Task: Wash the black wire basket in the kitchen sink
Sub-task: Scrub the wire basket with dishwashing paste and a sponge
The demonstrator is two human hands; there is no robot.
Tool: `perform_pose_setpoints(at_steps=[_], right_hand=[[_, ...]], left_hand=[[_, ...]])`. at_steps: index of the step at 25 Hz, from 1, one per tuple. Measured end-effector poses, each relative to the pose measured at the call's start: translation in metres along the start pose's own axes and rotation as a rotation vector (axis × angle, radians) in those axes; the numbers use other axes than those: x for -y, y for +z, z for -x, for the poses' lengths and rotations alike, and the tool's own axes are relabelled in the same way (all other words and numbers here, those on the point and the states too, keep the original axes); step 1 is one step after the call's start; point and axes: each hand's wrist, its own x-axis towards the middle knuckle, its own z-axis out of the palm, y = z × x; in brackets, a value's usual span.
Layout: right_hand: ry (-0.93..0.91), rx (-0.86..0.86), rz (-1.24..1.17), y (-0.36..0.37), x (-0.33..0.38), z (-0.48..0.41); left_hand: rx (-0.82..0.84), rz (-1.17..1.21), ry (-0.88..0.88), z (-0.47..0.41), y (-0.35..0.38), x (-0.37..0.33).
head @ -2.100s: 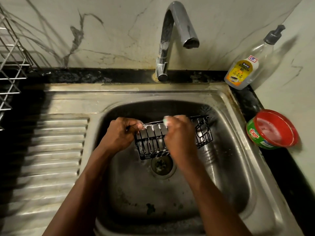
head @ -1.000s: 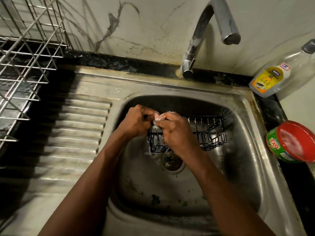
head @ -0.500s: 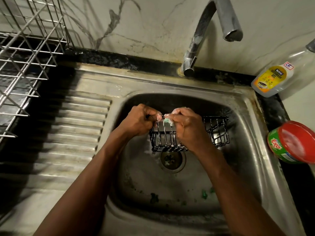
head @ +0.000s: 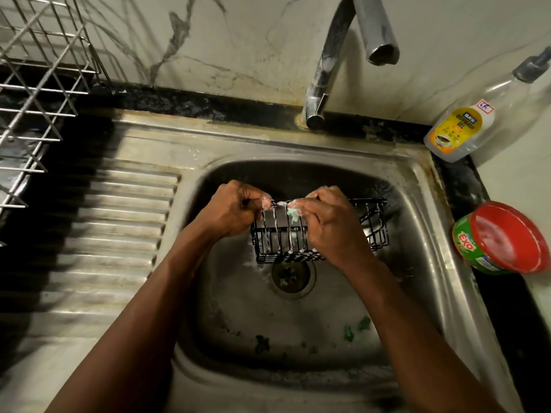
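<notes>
The left hand is curled tight around the left end of the black wire basket, fingers folded over the top rim wire, with white suds on the fingertips. The right hand is closed over the near side of the basket towards its middle, and its fingertips pinch a small green scrap of scrubber against the rim; the 2 hands nearly meet at the top wire. Foam runs in pale streaks down the upright wires between them. The right hand covers the middle of the basket, so only the left part and the right end show clearly.

The basket is held over the bowl of the steel sink, with the drain just beyond its lower edge at 6 o'clock. Small green bits lie on the sink floor further towards 5 o'clock. The faucet rises at 12 o'clock, its spout open above the bowl with no water visible. At 9 o'clock the ribbed drainboard stretches away, and a metal dish rack stands at 10 o'clock. At 2 o'clock a clear dishwash gel bottle leans in the corner, and at 3 o'clock a red and green tub marked EXO sits on the dark counter, well apart from the hands.
</notes>
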Motion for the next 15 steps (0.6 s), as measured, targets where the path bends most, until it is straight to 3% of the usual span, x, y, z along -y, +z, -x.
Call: perform_pose_setpoints(at_steps=[5,11,15], right_hand=[[-0.038,0.027,-0.058,-0.018,0.009,0.069],[0.095,-0.146,-0.006,-0.014,-0.030,0.003],[0.081,-0.156,-0.013,-0.016,-0.028,0.031]], left_hand=[[-0.003,0.010,-0.014,-0.001,0.001,0.001],[-0.042,-0.047,0.027,0.000,0.002,0.001],[-0.048,-0.063,0.030,-0.002,0.003,0.003]])
